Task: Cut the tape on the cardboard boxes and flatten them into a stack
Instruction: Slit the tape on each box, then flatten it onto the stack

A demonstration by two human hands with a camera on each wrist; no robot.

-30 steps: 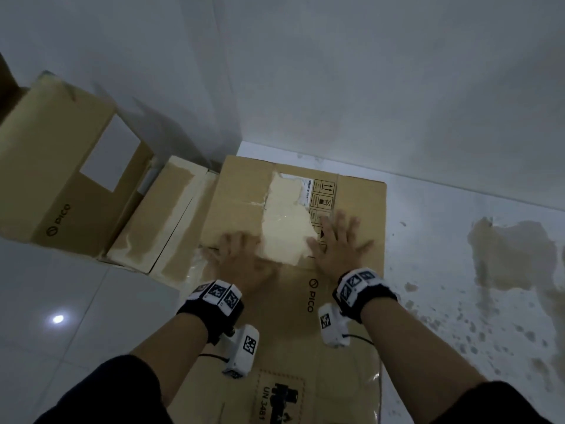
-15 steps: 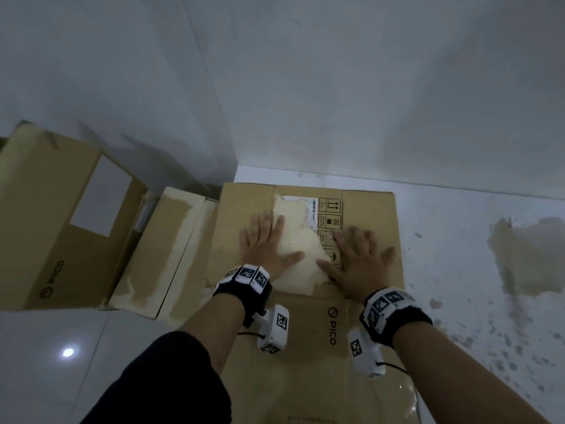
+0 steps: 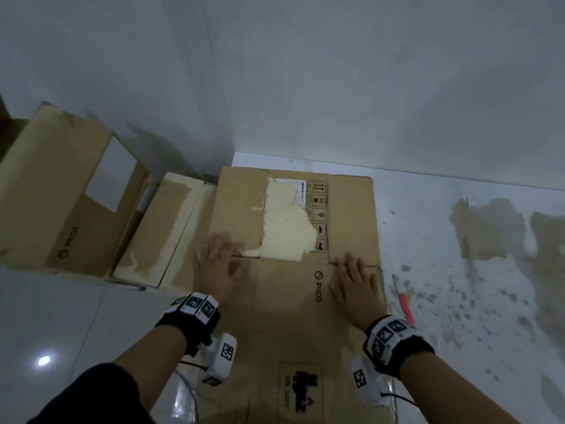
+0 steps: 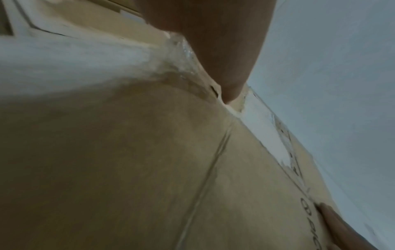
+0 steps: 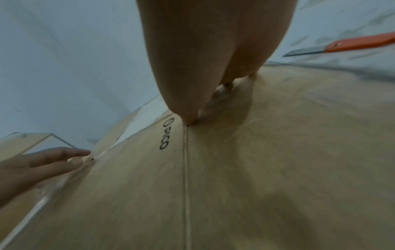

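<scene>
Right now the flattened box (image 3: 293, 270) lies on the floor in the corner, both palms pressing it: the left hand (image 3: 218, 266) near its left edge, the right hand (image 3: 356, 286) near its right, each grip flat-fingered and holding nothing. Flattening looks nearly finished. Next, I'd guess, comes the orange cutter (image 3: 405, 304) beside it, for the upright boxes (image 3: 70, 194) to the left.

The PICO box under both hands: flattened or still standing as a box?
Flattened. The PICO box lies as a flat sheet on the floor, left hand and right hand pressing palm-down on it with fingers spread.
</scene>
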